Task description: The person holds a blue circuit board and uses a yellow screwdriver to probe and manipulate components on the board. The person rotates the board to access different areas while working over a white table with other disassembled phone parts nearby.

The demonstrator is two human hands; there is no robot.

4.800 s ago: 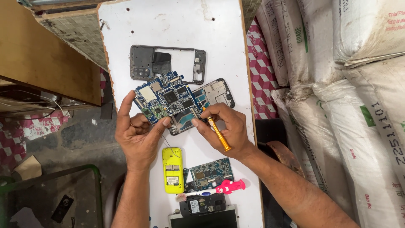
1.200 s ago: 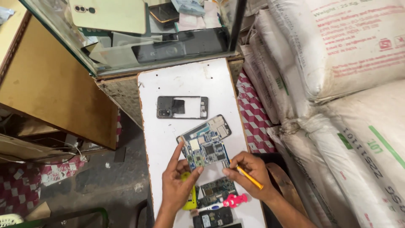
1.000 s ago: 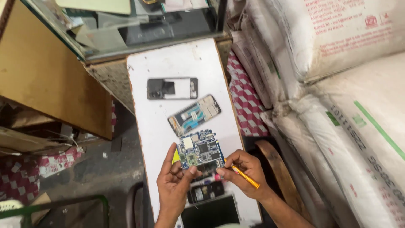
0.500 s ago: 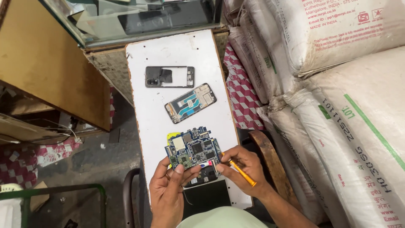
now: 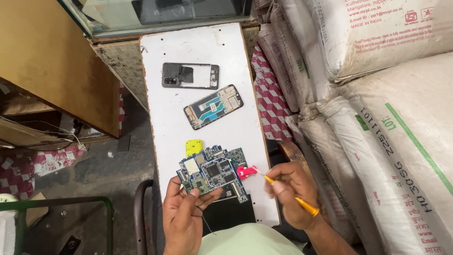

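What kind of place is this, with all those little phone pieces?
Probably a small phone repair stall. The left hand holds a blue circuit board, the right hand a yellow tool, and an opened phone and empty phone frame lie on the white board.

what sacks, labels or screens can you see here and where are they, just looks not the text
Upper sack: top right, white woven, bulging, red print and small red emblems.
Lower sack: right side, white woven, a green diagonal stripe, black and red print.
Edge-on sacks: beside the white board, white, stacked upright, small green mark.
Dark screens: top, flat black rectangles inside a glass case.
Black panel: near end of the board, flat, dark, blank.
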